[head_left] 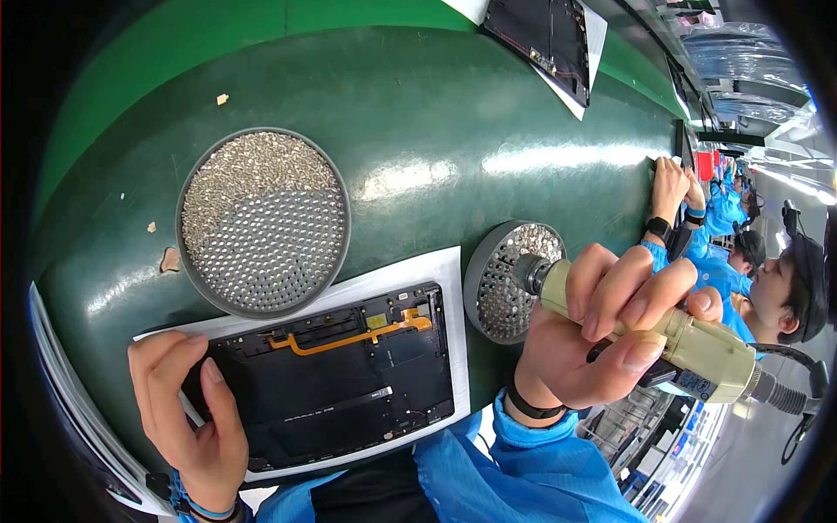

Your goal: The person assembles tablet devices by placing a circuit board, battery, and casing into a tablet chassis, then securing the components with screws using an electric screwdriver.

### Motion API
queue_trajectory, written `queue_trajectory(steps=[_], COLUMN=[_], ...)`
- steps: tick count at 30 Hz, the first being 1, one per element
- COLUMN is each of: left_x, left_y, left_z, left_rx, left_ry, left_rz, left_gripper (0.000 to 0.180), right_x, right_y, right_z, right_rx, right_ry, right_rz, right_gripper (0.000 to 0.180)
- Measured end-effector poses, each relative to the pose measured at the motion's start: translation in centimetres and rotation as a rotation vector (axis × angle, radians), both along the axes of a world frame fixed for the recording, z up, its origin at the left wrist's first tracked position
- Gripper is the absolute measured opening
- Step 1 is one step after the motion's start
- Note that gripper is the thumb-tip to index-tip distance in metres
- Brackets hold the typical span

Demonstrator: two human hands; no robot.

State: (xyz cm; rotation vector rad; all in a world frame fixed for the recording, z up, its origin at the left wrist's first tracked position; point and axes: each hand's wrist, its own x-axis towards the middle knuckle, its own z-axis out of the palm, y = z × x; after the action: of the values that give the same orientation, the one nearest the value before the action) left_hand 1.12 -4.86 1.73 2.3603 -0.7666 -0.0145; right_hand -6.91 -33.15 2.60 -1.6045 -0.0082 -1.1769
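Note:
My right hand (602, 322) is wrapped round a pale green electric screwdriver (697, 353), tilted with its dark nose at a small round dish (493, 305) of screws. The bit's tip is hard to make out against the perforated plate in that dish. In front of me a black tablet-like device housing (323, 383) lies inside up on white paper (460, 322). An orange flex cable (349, 342) runs along its upper part. My left hand (187, 410) rests at the housing's left corner, thumb and fingers apart, fingertips touching or just over the edge.
A larger round dish (347, 218) of small silver screws stands beyond the housing. Another black housing (549, 39) lies on paper at the far right. Co-workers in blue sit along the right, one person's hands (671, 192) at the bench. Small scraps (170, 259) lie at the left.

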Motion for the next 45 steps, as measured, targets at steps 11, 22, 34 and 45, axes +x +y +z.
queue_trajectory(steps=[11, 22, 34, 45], left_x=[0.0, 0.1, 0.7, 0.6], left_y=[0.0, 0.3, 0.9, 0.6], left_z=[0.0, 0.0, -0.3, -0.3], left_rx=[0.026, 0.073, 0.029, 0.049], left_ry=[-0.012, 0.008, 0.025, 0.038], left_rz=[-0.007, 0.002, -0.031, -0.040], left_gripper=[0.025, 0.031, 0.037, 0.039], right_x=[-0.2, -0.4, 1.5, 1.6], right_y=[0.2, 1.5, 3.7, 4.0], right_z=[0.1, 1.7, -0.8, -0.9], right_rx=[-0.005, 0.034, 0.034, 0.045], right_ry=[0.080, -0.089, -0.045, 0.005], right_rz=[-0.017, 0.097, 0.352, 0.308], right_gripper=[0.038, 0.043, 0.061, 0.056])
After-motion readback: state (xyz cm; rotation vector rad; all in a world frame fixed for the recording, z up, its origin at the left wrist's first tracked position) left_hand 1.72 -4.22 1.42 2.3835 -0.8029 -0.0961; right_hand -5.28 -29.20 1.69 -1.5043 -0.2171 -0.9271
